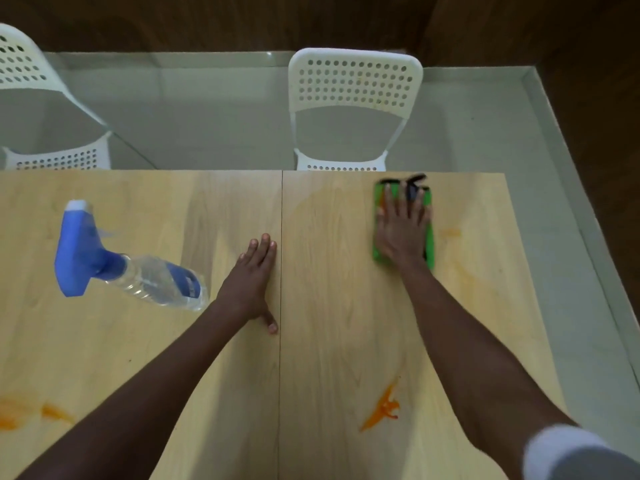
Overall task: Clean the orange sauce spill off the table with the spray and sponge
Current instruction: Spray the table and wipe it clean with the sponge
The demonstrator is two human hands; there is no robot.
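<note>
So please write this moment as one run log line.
right hand: flat on green sponge | left hand: flat on table | spray bottle: lying down | orange sauce: remains

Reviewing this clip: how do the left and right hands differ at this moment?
The left hand lies flat on bare wood beside the table seam; the right hand presses flat on the green sponge. The left hand sits near the table's middle, close to the spray bottle; the right hand reaches further out, near the far edge. Both have straight fingers, palm down, and grip nothing.
</note>
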